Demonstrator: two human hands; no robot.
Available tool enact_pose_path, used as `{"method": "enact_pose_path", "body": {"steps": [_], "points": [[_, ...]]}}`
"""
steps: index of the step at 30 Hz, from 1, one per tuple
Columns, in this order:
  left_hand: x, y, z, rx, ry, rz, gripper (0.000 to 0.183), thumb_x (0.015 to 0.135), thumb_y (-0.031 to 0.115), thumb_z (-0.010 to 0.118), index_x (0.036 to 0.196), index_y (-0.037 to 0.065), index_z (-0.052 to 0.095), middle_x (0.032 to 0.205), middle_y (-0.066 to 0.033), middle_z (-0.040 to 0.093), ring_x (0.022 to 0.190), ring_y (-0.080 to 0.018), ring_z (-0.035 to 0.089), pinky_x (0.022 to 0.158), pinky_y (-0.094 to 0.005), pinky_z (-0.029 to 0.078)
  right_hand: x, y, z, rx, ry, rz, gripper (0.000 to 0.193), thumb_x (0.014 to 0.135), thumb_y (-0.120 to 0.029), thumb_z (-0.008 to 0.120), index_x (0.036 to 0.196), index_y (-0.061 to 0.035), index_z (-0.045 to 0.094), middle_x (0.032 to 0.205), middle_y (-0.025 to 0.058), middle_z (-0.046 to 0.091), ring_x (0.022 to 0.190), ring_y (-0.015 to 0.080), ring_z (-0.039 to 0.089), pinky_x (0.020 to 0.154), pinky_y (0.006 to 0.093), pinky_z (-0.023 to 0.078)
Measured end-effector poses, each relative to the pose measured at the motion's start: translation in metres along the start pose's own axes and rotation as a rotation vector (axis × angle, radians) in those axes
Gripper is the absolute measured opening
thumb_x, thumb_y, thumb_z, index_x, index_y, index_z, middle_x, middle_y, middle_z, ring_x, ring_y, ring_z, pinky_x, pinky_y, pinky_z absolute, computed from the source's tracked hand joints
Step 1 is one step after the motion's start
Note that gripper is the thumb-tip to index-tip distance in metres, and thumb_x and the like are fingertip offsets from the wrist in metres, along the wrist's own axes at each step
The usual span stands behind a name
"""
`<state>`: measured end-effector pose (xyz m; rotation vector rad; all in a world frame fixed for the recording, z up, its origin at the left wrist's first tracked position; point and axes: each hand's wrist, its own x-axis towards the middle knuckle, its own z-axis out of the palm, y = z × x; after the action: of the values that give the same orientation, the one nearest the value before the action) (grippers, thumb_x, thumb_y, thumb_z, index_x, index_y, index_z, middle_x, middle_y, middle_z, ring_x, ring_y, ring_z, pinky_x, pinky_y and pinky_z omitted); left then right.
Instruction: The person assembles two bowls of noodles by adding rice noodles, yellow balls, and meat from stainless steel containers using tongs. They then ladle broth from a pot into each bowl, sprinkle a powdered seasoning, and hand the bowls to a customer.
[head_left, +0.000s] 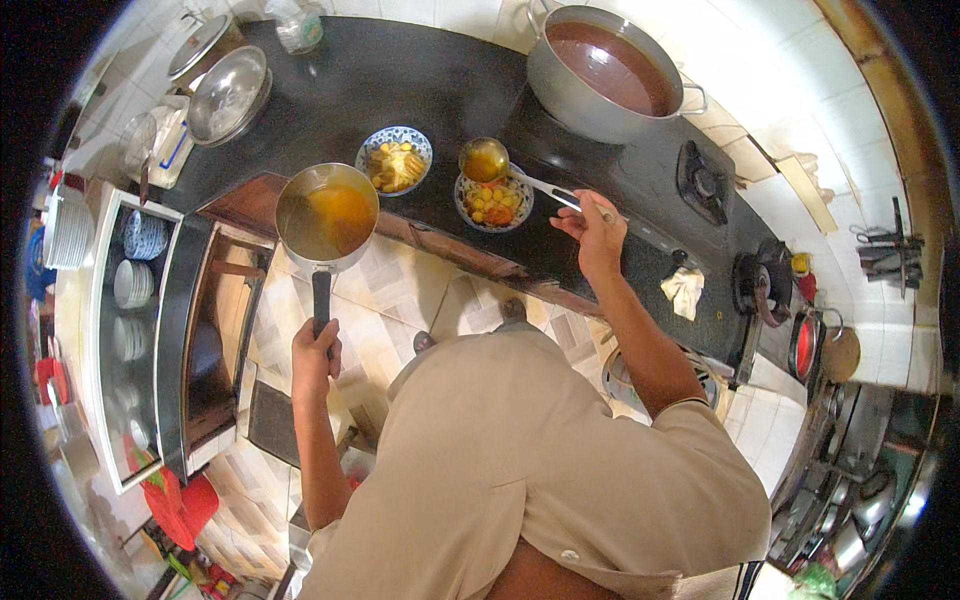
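My left hand is closed round the black handle of a saucepan, which holds yellow-brown broth in front of the counter's edge. In my right hand is a metal ladle filled with similar broth. Its bowl hangs over the far rim of a patterned bowl with yellow chunks and something orange-red inside. To the left of that stands a blue-and-white bowl holding yellow pieces with a pale topping.
A large pot of reddish-brown liquid stands at the back, left of a gas burner. A crumpled cloth lies on the dark counter. Metal pans sit at the far left, above a shelf of stacked plates.
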<state>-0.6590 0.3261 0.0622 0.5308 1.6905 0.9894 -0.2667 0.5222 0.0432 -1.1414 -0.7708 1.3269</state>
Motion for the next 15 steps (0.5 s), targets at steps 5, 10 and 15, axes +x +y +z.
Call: {"method": "enact_pose_path", "body": {"steps": [5,10,15], "points": [[0.002,0.004,-0.002,0.076,-0.094,-0.006,0.018,0.089,0.020,0.062,0.081,0.008,0.051,0.054,0.0016,0.045,0.035,-0.0078,0.036,0.032,-0.0246,0.025,-0.026,0.015,-0.021,-0.302,0.001,-0.133,0.022,0.096,-0.015,0.056,0.108,0.0024,0.062,0.084,0.0137,0.066,0.071,0.0197,0.067,0.072,0.0329,0.059],[0.014,0.010,0.009,0.148,-0.259,-0.046,0.015,0.087,0.019,0.062,0.084,0.007,0.053,0.055,0.0031,0.043,0.038,-0.0077,0.037,0.032,-0.0254,0.026,-0.055,0.016,-0.029,-1.117,-0.264,-0.919,0.017,0.094,-0.011,0.059,0.102,0.0016,0.067,0.090,0.0071,0.068,0.080,0.0162,0.065,0.072,0.0309,0.055],[0.025,0.019,0.046,0.231,-0.358,-0.048,0.018,0.090,0.016,0.062,0.079,0.007,0.051,0.052,0.0006,0.045,0.034,-0.0080,0.036,0.031,-0.0240,0.026,-0.076,-0.007,-0.034,-0.202,0.221,-0.249,0.025,0.095,-0.017,0.058,0.105,0.0055,0.061,0.083,0.0139,0.066,0.073,0.0208,0.066,0.075,0.0371,0.057]]}}
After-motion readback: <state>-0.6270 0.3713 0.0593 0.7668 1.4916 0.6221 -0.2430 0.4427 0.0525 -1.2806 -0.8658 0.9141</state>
